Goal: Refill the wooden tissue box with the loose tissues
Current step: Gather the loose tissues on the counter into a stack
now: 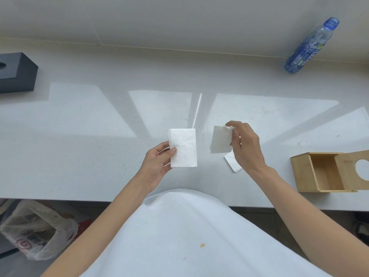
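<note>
1. The wooden tissue box (323, 172) sits open on the counter (79, 120), right of both hands.
2. The left hand (157, 164) grips a flat white tissue stack (183, 148); the right hand (245, 148) pinches one folded tissue (220, 139).
3. A spare tissue (232, 164) lies beneath.
4. A black box (16, 72) stands far left and a bottle (311, 47) stands behind.

Wooden tissue box (302, 172) runs off right edge. Black box (18, 74) cut off left. My right hand (247, 148) hides lower tissue (232, 163) partly.

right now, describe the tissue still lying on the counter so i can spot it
On the pale counter, look left of the open wooden box, beneath the right hand. The loose tissue lies flat there, partly hidden, the only one not held.
</note>
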